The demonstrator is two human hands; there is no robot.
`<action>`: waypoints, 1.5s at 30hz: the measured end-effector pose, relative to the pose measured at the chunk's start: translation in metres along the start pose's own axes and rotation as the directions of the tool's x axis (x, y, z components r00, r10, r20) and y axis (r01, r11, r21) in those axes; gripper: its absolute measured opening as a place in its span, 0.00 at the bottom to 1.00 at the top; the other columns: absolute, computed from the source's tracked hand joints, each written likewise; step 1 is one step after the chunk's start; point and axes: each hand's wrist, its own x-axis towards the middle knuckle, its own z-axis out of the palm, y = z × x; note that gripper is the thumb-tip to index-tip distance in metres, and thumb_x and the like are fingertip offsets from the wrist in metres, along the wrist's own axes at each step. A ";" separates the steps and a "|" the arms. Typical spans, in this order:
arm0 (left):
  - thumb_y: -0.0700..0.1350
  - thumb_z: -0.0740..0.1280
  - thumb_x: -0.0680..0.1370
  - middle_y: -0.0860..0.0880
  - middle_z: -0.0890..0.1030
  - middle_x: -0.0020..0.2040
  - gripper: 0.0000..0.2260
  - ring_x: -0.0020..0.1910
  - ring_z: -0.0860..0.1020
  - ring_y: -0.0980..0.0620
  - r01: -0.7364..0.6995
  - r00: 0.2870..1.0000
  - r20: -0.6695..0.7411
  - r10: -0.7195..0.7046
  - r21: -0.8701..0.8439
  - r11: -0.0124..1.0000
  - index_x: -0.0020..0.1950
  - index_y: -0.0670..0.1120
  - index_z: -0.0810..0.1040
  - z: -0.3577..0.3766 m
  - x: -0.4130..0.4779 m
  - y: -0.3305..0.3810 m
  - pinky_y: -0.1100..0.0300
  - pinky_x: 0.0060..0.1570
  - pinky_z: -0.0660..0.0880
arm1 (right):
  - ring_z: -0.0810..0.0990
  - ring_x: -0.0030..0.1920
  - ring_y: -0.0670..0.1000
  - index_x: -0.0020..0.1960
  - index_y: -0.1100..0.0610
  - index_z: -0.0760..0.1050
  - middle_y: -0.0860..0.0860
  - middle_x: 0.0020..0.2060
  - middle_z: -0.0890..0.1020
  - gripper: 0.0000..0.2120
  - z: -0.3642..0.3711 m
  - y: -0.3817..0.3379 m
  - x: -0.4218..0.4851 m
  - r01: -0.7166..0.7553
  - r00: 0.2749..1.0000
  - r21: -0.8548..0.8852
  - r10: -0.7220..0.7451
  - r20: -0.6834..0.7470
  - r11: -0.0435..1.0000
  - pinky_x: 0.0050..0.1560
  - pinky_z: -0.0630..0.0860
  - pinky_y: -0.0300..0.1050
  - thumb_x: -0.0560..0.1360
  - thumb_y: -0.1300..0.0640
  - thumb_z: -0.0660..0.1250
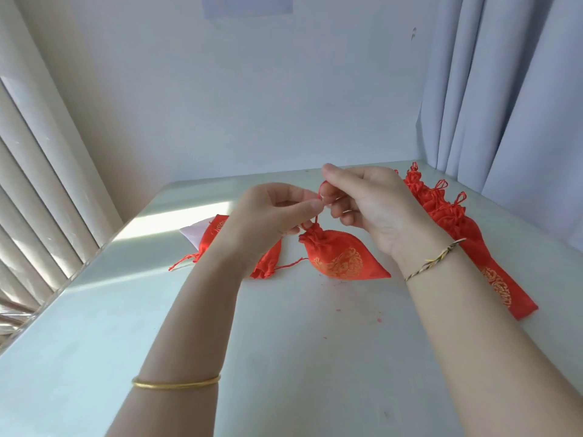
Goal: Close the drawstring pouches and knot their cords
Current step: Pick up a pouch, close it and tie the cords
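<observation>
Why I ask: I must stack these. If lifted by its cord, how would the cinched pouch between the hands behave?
Probably floppy: the cinched pouch is soft gathered cloth tapering to a limp corner. Likely light, since a thin cord, pinched by left hand and right hand, seems enough to handle it. Its sheen suggests it may slide on the table.

The place looks like a plain room in a home, used here for small handwork. A white bench (299,357) stands in a corner against a bare pale wall (252,105), with long pale curtains (504,89) at the right and a cream window covering (38,184) at the left, where sunlight falls in. Red drawstring pouches (441,216) lie on the bench.
</observation>
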 end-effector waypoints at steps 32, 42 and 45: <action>0.39 0.67 0.76 0.53 0.76 0.23 0.07 0.23 0.70 0.58 0.015 0.946 -0.323 -0.011 0.010 1.000 0.38 0.44 0.79 -0.001 0.010 -0.009 0.66 0.28 0.67 | 0.73 0.31 0.34 0.38 0.57 0.80 0.42 0.32 0.70 0.05 0.022 0.013 0.001 0.457 0.874 -0.570 -0.464 0.145 0.682 0.36 0.67 0.26 0.68 0.65 0.71; 0.37 0.67 0.74 0.48 0.78 0.33 0.02 0.32 0.77 0.54 0.028 0.963 -0.262 -0.061 -0.129 0.991 0.44 0.43 0.78 -0.005 0.006 0.001 0.62 0.37 0.70 | 0.76 0.39 0.50 0.43 0.58 0.82 0.53 0.40 0.77 0.05 0.023 0.017 0.003 0.425 0.866 -0.707 -0.482 0.135 0.566 0.43 0.71 0.44 0.72 0.61 0.67; 0.34 0.71 0.68 0.49 0.74 0.38 0.17 0.34 0.73 0.52 0.035 0.973 -0.223 -0.051 -0.074 0.997 0.54 0.47 0.76 -0.007 0.005 0.001 0.55 0.42 0.72 | 0.74 0.37 0.47 0.41 0.60 0.81 0.52 0.37 0.79 0.06 0.022 0.015 0.002 0.378 0.901 -0.678 -0.418 0.113 0.631 0.39 0.70 0.38 0.74 0.61 0.66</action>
